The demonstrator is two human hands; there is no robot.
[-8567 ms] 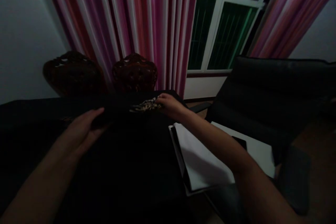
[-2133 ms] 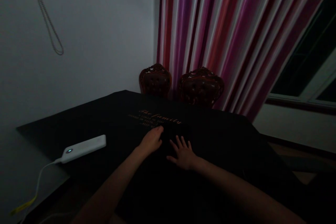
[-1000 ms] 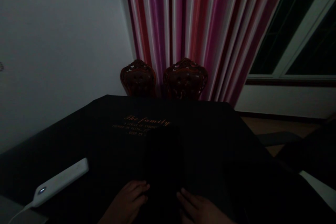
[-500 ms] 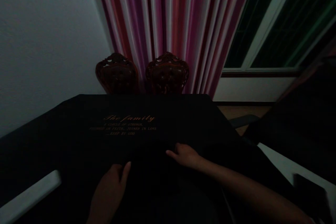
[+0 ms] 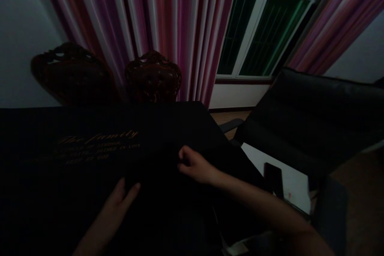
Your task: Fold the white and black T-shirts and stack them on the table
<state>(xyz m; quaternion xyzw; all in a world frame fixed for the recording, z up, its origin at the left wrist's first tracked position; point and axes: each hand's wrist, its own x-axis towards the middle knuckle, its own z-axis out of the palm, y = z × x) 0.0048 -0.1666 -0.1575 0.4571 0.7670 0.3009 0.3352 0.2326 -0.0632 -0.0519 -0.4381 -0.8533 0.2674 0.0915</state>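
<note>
The room is very dim. Below both hands spreads a black table cover (image 5: 168, 122) with gold lettering that begins "The family" (image 5: 99, 138). My left hand (image 5: 115, 200) is low over the cover, its thumb held apart from the fingers, and I see nothing in it. To the right, my right hand (image 5: 193, 164) has its fingers curled toward the thumb. Whatever it may grip is lost against the black. Whether either hand touches the cover cannot be made out.
Two carved chairs (image 5: 153, 78) stand behind the table, before a striped curtain (image 5: 168, 20). On the right is a black armchair (image 5: 324, 120). Beside it, a dark phone (image 5: 273, 178) lies on a white surface (image 5: 297, 184). A barred window (image 5: 261, 28) is behind.
The view has swung right, bringing the armchair and phone into fuller sight. A pale bar at lower left has left the frame. My right hand's fingers have curled more; the left thumb is spread.
</note>
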